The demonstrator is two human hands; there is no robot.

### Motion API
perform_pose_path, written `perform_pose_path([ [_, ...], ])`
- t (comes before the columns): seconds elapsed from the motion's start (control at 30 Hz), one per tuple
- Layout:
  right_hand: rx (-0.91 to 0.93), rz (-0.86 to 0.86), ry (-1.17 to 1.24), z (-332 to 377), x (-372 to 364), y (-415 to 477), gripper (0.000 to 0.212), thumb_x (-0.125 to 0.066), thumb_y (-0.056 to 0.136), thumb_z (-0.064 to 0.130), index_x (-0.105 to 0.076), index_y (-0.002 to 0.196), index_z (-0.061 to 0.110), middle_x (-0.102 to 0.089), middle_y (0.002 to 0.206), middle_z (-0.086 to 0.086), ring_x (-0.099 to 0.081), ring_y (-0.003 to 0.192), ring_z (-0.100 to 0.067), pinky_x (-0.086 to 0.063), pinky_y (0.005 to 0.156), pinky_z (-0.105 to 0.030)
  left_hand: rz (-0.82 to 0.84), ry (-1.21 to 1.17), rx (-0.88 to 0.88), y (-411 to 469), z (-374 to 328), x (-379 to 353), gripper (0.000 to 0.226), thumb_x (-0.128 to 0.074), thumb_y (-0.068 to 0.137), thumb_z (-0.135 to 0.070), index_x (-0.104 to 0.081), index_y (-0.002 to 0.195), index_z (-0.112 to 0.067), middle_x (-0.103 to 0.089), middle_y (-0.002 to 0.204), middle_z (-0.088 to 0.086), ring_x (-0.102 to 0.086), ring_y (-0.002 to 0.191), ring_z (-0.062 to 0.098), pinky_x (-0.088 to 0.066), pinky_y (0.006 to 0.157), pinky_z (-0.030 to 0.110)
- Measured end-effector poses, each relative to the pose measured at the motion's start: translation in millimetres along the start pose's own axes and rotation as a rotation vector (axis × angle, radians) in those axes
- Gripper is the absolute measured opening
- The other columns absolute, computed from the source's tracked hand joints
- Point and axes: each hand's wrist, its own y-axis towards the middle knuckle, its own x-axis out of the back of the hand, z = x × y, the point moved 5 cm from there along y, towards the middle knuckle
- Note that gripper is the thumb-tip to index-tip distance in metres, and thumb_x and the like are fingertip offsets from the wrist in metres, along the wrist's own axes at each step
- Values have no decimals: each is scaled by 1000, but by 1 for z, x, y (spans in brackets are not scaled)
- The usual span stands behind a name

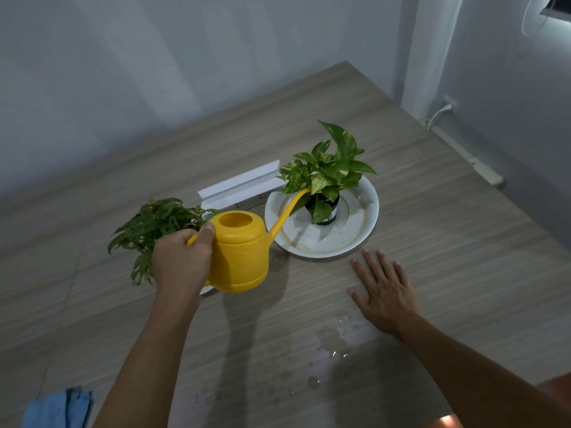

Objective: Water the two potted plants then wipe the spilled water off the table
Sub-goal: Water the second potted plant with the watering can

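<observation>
My left hand [182,261] grips the handle of a yellow watering can [241,251], held above the table. Its long spout reaches right into the leaves of a pothos plant [327,171] in a small dark pot [324,211] standing on a white plate [361,223]. A second plant with dark jagged leaves [151,223] sits at the left, partly behind my hand and the can. My right hand [383,288] lies flat and open on the table. Spilled water drops [333,344] glisten on the wood near me. A blue cloth [58,409] lies at the lower left corner.
A white box-like piece [238,186] lies behind the two plants. The wooden table [448,257] runs to a white wall at the back and right. A white power strip and cable [463,152] lie along the right edge.
</observation>
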Motion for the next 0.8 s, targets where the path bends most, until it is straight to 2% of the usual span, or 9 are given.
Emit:
perform_pose_path([
  [0.17,-20,30,17,0,-1,0,70,-15,94,66,-34,149,27,-30,157,-5,-27,145,-28,-14,113,-46,-29,-118,19,14,-10,32,53,-67,79,-42,-54,74,10,-41,58,15,-41,57,27,-39,55,45],
  [0.23,-19,43,11,0,-1,1,71,-13,94,65,-39,147,26,-34,156,-6,-30,143,-28,-15,112,-47,-40,-120,16,22,-20,40,55,-68,72,-51,-58,75,3,-45,63,13,-44,60,25,-45,55,51],
  [0.33,-29,44,9,-2,-3,2,72,-13,93,66,-43,145,26,-37,154,-6,-26,142,-27,-17,111,-47,-30,-93,-41,31,-42,43,56,-65,68,-55,-58,67,1,-43,57,11,-39,60,21,-42,54,48],
  [0.37,-33,44,10,-2,-3,2,72,-13,93,66,-43,145,26,-38,154,-6,-25,142,-26,-17,111,-47,-29,-68,-69,33,-50,43,55,-64,69,-54,-60,67,0,-46,55,13,-47,56,27,-43,55,49],
  [0.43,-37,50,11,-2,-4,1,71,-15,93,66,-44,144,26,-40,153,-6,-28,141,-27,-17,110,-47,-18,-40,-85,34,-64,40,58,-64,70,-55,-69,86,1,-65,73,21,-65,73,40,-51,65,52],
  [0.57,-37,58,13,-3,-6,1,68,-21,94,65,-46,143,26,-41,152,-6,-38,139,-30,-19,109,-49,43,-28,-64,38,-81,30,50,-68,77,-50,-71,107,-10,-69,108,14,-64,97,37,-55,85,57],
  [0.63,-37,38,11,0,-4,4,66,-32,90,63,-51,140,24,-43,151,-8,-40,137,-33,-21,108,-50,58,-4,-101,40,-89,26,43,-68,77,-50,-71,97,-13,-68,103,13,-64,93,39,-55,83,59],
  [0.7,-36,39,14,5,-5,7,67,-39,85,60,-54,137,21,-44,150,-9,-41,137,-35,-26,109,-52,51,31,-111,40,-95,25,29,-68,82,-45,-55,67,-24,-59,90,12,-62,86,39,-54,81,61],
  [0.8,-11,47,9,9,-9,8,70,-40,86,62,-50,140,18,-40,153,-8,-35,140,-33,-23,112,-51,33,45,-96,39,-99,24,30,-68,86,-38,-50,65,-27,-56,87,9,-62,94,43,-52,82,60],
])
